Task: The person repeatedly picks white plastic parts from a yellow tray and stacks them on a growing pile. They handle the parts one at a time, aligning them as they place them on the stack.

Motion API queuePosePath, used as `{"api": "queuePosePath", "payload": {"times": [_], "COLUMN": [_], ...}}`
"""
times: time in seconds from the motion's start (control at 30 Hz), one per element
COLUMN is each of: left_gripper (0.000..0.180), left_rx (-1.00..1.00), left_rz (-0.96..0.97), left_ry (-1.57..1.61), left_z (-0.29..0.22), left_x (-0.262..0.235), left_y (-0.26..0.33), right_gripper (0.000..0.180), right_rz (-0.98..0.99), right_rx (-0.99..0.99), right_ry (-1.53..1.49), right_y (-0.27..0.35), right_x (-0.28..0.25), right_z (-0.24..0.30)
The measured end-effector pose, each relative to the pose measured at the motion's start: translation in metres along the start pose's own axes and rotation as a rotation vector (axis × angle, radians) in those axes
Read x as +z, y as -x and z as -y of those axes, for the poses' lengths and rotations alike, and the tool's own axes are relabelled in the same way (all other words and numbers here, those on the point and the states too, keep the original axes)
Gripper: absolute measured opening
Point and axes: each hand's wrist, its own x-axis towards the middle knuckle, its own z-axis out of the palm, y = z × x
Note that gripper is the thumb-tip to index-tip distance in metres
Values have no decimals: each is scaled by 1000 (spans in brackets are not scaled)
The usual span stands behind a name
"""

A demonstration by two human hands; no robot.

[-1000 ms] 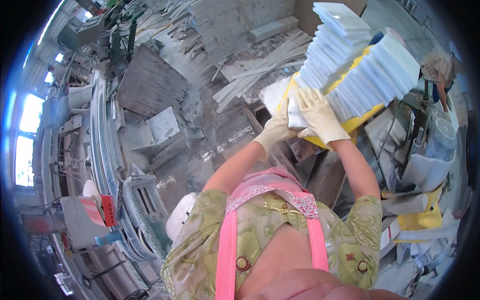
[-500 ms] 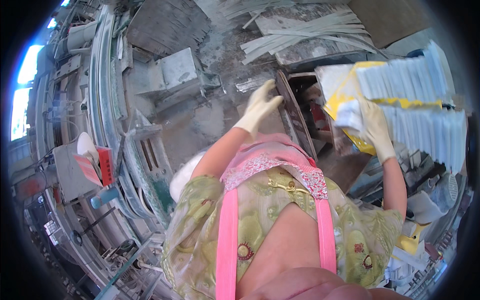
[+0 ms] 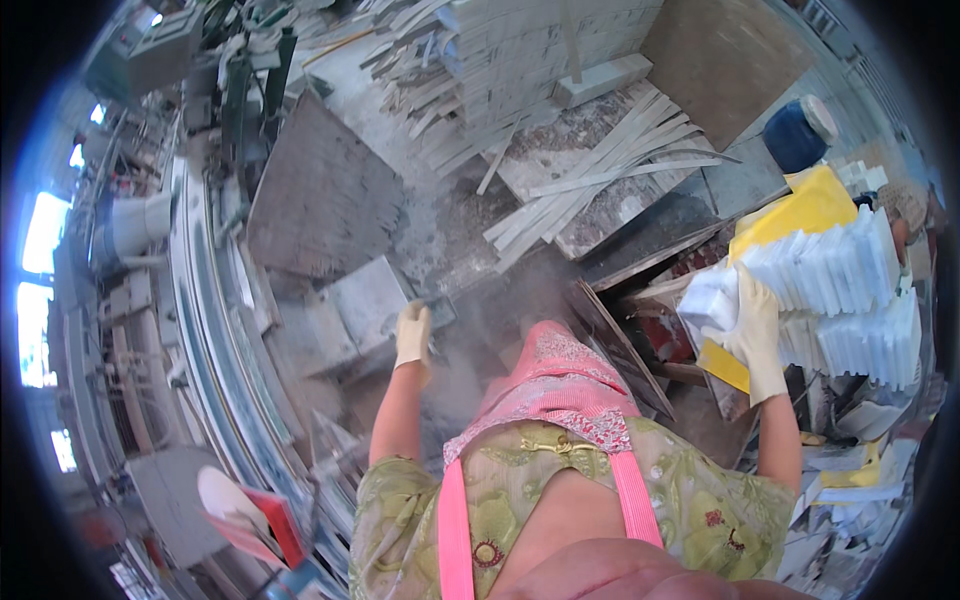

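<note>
The white slabs [image 3: 825,258] are set on edge in two rows, to the right of the pink apron [image 3: 540,390] and beyond it. A yellow sheet [image 3: 800,205] is placed at the far side of the rows. The right hand [image 3: 757,335], gloved and to the right of the apron, is laid against the near end of the slabs; the thumb is spread away from the fingers. Whether a slab is gripped cannot be told. The left hand [image 3: 412,335], also gloved, is held to the left of the apron, near a grey block [image 3: 375,290]. Its fingers are loosely bent and no object is seen in them; full closure cannot be confirmed.

The step in hand is judged to be steadying or aligning of the slabs with one hand. For the next move, even pressure is called for at the end slab, so that tipping is avoided.
</note>
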Motion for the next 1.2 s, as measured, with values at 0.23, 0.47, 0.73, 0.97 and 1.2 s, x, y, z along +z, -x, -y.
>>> {"api": "queuePosePath", "payload": {"times": [0.23, 0.47, 0.73, 0.97, 1.2], "left_gripper": [39, 39, 25, 21, 20], "left_rx": [423, 722, 1395, 2183, 1914], "left_rz": [309, 403, 361, 80, 339], "left_ry": [71, -224, -743, -1111, -1638], "left_z": [-202, -371, -548, -668, -713], "left_x": [57, 59, 171, 358, 407], "left_y": [-105, -242, -396, -497, -545], "right_gripper": [119, 114, 123, 93, 48], "right_rz": [-166, -24, 128, 9, -85], "right_rx": [-64, 104, 452, 661, 951], "right_ry": [-174, -172, -246, -227, -523], "right_y": [-125, -239, -261, -241, -258], "right_x": [34, 65, 100, 121, 135], "right_z": [53, 88, 99, 146, 178]}}
